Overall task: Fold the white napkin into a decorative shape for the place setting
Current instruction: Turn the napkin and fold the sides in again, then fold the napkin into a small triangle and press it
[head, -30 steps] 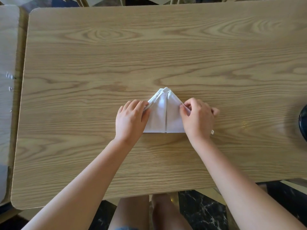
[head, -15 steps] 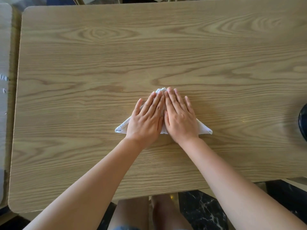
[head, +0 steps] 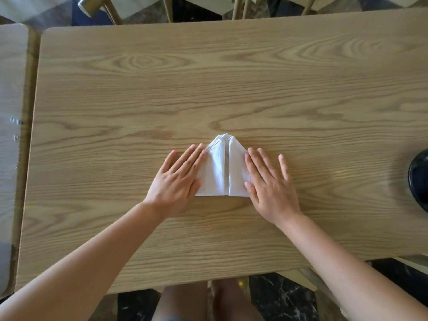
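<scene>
Both hands, left (head: 178,179) and right (head: 269,181), lie spread flat, flanking the folded napkin (head: 223,170) on the table (head: 208,77).

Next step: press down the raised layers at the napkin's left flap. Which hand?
Left, probably. The left hand lies flat along the napkin's left slanted edge, fingertips beside those layers; the right hand lies on the opposite edge.

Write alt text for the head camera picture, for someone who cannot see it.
A person's left hand and right hand lie flat, palms down, on either side of a white napkin folded to a peak with a centre seam, on a wooden table. A dark round object sits at the table's right edge.
</scene>
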Motion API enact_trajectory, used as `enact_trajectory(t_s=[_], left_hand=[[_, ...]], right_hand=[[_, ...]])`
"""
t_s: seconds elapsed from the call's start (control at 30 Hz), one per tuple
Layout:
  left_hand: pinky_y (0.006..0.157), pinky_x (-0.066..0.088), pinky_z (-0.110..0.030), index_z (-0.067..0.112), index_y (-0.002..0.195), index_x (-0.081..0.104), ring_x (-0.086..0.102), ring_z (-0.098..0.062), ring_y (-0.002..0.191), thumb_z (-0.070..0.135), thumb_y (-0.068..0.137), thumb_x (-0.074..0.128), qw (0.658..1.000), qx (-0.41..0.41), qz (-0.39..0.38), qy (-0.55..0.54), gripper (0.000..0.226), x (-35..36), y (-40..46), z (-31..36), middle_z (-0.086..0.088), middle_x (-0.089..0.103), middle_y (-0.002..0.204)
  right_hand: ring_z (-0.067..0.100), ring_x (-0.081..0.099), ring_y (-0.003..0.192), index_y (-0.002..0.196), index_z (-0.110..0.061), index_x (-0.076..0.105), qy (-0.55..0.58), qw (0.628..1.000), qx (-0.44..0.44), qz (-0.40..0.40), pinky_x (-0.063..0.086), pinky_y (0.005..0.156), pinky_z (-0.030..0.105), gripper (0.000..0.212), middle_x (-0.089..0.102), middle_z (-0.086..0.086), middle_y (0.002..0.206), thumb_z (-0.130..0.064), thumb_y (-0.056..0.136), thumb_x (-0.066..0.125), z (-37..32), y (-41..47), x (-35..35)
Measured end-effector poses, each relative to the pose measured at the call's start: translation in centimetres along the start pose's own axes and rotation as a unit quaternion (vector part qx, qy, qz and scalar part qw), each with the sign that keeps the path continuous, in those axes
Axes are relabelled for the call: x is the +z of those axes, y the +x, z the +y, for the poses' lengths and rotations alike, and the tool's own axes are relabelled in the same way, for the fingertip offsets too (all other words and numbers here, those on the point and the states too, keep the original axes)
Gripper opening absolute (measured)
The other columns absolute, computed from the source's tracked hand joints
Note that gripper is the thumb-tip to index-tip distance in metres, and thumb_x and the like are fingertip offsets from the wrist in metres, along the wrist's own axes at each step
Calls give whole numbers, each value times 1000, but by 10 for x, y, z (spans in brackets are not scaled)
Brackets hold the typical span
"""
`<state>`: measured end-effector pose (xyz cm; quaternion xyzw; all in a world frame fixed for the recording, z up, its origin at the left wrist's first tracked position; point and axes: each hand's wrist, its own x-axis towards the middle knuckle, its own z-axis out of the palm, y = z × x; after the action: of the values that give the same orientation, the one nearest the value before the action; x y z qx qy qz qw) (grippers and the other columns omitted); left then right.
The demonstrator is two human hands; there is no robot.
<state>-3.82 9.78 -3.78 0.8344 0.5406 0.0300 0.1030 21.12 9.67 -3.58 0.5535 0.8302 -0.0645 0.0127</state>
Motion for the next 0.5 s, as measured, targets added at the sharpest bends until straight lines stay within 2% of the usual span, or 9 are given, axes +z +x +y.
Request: enact_trajectory(t_s=[0.17,0.27,0.33,0.4,0.43,0.47,0.5], left_hand=[[115,11,-43,13,148,19,14,-12,143,34,94,29,1000,-11,-18,5,59,-1,0,0,0,17,155],[114,11,-49,14,149,11,6,-11,144,47,94,22,999,-15,-46,1,65,-5,1,1,0,12,156],[114,16,-50,14,149,13,7,-11,144,57,92,15,999,-20,-49,-11,71,-16,2,6,1,11,157],[106,34,-42,13,145,29,31,-16,137,55,91,28,994,-83,-18,-73,68,-41,9,16,-3,32,152],[97,42,-38,15,136,44,47,-19,125,54,89,34,981,-141,3,-135,62,-54,16,22,-3,50,139],[87,48,-37,17,118,59,59,-22,106,56,86,35,952,-205,7,-228,57,-66,27,26,-2,65,117],[80,50,-37,15,98,67,64,-23,87,59,84,32,901,-258,-18,-347,57,-77,39,29,-3,71,94]], right_hand=[[17,16,142,147,-13,20,5,1000,4,-19,6,114,52,59,15,-1,155,-37,94,25,1,2,-2],[18,13,143,147,-13,19,2,1000,16,-21,4,112,53,61,18,2,155,-40,93,26,-1,4,-5],[19,13,142,146,-12,20,21,999,38,-5,5,111,53,64,21,6,154,-44,91,30,-2,1,-7],[24,25,137,143,-9,29,54,994,84,31,16,108,50,67,34,12,149,-47,87,37,-1,-7,-10],[27,35,130,139,-8,36,65,991,108,54,25,104,47,67,45,15,140,-46,84,42,-1,-11,-12],[29,44,119,134,-7,44,71,986,129,78,33,97,44,65,54,15,129,-45,81,46,-1,-15,-14],[30,50,109,127,-7,50,75,981,150,96,39,90,43,62,58,13,118,-44,77,49,-2,-18,-16]])
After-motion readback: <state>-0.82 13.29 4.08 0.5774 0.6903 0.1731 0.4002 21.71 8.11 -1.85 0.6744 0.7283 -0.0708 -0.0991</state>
